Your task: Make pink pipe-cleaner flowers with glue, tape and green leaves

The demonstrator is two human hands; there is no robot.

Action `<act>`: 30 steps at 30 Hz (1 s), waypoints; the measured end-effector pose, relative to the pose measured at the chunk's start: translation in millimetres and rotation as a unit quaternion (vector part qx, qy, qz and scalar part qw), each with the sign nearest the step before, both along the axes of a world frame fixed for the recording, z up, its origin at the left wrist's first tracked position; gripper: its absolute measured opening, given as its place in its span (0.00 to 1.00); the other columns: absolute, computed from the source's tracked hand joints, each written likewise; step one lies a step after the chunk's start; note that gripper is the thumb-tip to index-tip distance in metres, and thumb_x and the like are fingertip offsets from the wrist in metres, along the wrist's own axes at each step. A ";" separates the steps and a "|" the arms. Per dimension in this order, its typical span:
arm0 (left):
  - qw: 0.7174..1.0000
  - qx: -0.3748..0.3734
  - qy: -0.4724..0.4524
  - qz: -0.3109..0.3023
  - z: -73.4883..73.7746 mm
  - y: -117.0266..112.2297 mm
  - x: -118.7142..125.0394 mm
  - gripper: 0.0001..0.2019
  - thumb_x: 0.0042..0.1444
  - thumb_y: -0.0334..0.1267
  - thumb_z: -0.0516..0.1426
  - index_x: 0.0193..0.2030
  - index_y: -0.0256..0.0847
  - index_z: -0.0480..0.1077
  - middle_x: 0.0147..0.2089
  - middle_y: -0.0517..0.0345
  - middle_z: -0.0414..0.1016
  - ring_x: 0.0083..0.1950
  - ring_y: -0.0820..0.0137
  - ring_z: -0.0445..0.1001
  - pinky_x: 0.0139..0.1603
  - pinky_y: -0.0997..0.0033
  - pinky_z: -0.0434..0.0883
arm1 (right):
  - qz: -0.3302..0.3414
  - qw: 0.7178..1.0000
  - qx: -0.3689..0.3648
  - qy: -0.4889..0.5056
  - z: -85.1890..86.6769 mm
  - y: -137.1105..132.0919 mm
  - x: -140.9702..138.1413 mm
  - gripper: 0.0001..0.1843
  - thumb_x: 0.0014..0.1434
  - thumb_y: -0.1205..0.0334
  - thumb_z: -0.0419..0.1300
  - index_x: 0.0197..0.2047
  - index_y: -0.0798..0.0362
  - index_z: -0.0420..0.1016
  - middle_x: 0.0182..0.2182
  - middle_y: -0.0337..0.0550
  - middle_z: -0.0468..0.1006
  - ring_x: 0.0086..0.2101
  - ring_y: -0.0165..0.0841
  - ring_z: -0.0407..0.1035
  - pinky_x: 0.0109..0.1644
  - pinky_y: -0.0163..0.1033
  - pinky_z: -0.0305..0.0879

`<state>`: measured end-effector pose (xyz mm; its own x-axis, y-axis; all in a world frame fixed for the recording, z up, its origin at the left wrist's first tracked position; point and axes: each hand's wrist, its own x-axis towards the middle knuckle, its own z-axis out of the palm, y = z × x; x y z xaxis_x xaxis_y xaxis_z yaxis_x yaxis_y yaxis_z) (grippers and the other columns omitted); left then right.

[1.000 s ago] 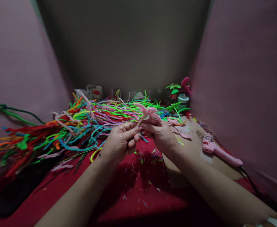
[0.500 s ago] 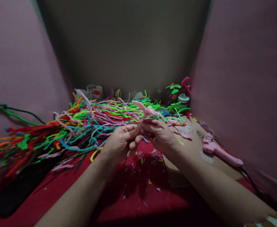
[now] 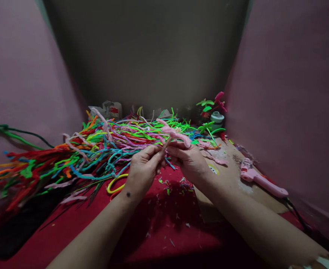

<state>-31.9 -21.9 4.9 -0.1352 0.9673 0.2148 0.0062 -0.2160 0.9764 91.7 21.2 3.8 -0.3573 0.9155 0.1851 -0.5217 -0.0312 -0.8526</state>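
In the middle of the head view, a pink pipe-cleaner flower stands up above my fingertips, its fuzzy petals spread and a small pale yellow bit at its centre. My left hand is closed, thumb and forefinger pinching the flower's thin pale stem. From the other side, my right hand pinches at the stem just below the petals. The two sets of fingertips nearly meet, and the lower part of the stem is hidden by them.
A big heap of multicoloured pipe cleaners spreads behind and to the left. At right a pink glue gun lies on a cardboard sheet. Finished-looking flowers and a white-lidded jar stand at the back. Scraps litter the red cloth.
The flower has turned and tipped a little between my fingers, its petals now angled differently. My left hand has rolled over, its wrist mark now showing. Both hands still hold the stem.
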 end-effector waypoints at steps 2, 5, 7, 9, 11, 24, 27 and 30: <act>0.999 -0.031 -0.028 -0.014 3.7 -0.7 0.0 0.08 0.50 0.39 0.59 0.27 0.37 0.68 0.20 0.65 0.66 0.17 0.82 0.57 0.17 0.82 0.54 | 0.011 1.000 -0.021 0.005 -0.2 1.6 0.1 0.09 0.39 0.65 0.69 0.27 0.56 0.75 0.17 0.32 0.66 0.17 0.21 0.50 0.22 0.33 0.42; 0.991 -0.076 -0.087 -0.068 6.8 0.0 -2.6 0.10 0.50 0.41 0.60 0.26 0.37 0.66 0.17 0.66 0.64 0.14 0.84 0.53 0.13 0.83 0.49 | 0.030 0.999 -0.044 -0.004 -0.7 3.7 0.6 0.11 0.38 0.65 0.69 0.29 0.57 0.77 0.19 0.35 0.69 0.18 0.21 0.53 0.22 0.33 0.44; 0.975 -0.111 -0.138 -0.133 6.3 2.3 -7.5 0.09 0.50 0.40 0.60 0.29 0.38 0.65 0.16 0.68 0.62 0.13 0.85 0.50 0.12 0.85 0.47 | 0.051 0.998 -0.045 -0.008 -1.1 3.8 0.8 0.11 0.40 0.64 0.69 0.30 0.57 0.78 0.20 0.36 0.72 0.18 0.21 0.53 0.22 0.32 0.43; 0.954 -0.147 -0.169 -0.200 5.1 5.4 -14.1 0.08 0.51 0.39 0.60 0.31 0.39 0.66 0.14 0.71 0.58 0.12 0.85 0.45 0.11 0.85 0.46 | 0.069 0.997 -0.034 0.000 -1.7 2.6 0.2 0.09 0.42 0.64 0.68 0.29 0.57 0.78 0.20 0.37 0.72 0.18 0.21 0.53 0.21 0.32 0.42; 0.943 -0.169 -0.160 -0.238 4.6 7.7 -19.7 0.08 0.52 0.40 0.59 0.31 0.39 0.66 0.12 0.72 0.53 0.11 0.84 0.43 0.11 0.84 0.46 | 0.072 0.997 -0.018 0.014 -2.5 0.3 -1.7 0.07 0.43 0.63 0.67 0.28 0.57 0.78 0.19 0.37 0.72 0.17 0.20 0.53 0.21 0.32 0.42; 0.932 0.140 0.311 0.119 -2.3 -1.2 -3.9 0.02 0.51 0.36 0.58 0.32 0.43 0.71 0.26 0.63 0.72 0.25 0.75 0.66 0.32 0.77 0.62 | -0.048 0.995 -0.063 0.067 -2.8 -3.7 -9.5 0.10 0.33 0.63 0.71 0.22 0.55 0.77 0.19 0.34 0.70 0.24 0.26 0.60 0.29 0.34 0.56; 0.941 0.116 0.297 0.115 -4.0 -0.5 -3.7 0.03 0.53 0.38 0.57 0.33 0.43 0.71 0.26 0.63 0.70 0.26 0.74 0.65 0.31 0.77 0.62 | -0.038 0.996 -0.051 0.065 -1.3 -3.6 -8.5 0.10 0.33 0.62 0.71 0.23 0.55 0.78 0.19 0.34 0.69 0.23 0.24 0.57 0.27 0.32 0.54; 0.963 0.074 0.240 0.099 -1.6 -0.3 -1.1 0.06 0.53 0.40 0.56 0.32 0.41 0.70 0.25 0.63 0.67 0.26 0.74 0.62 0.29 0.78 0.61 | -0.017 0.997 -0.046 0.054 -0.4 -3.1 -7.2 0.12 0.34 0.60 0.71 0.24 0.56 0.78 0.17 0.33 0.67 0.20 0.23 0.54 0.24 0.32 0.51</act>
<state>-32.9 -22.2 3.3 -0.1638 0.8871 0.4315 0.5048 -0.3004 0.8093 84.4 18.0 3.4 -0.3092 0.9413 0.1352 -0.6118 -0.0881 -0.7861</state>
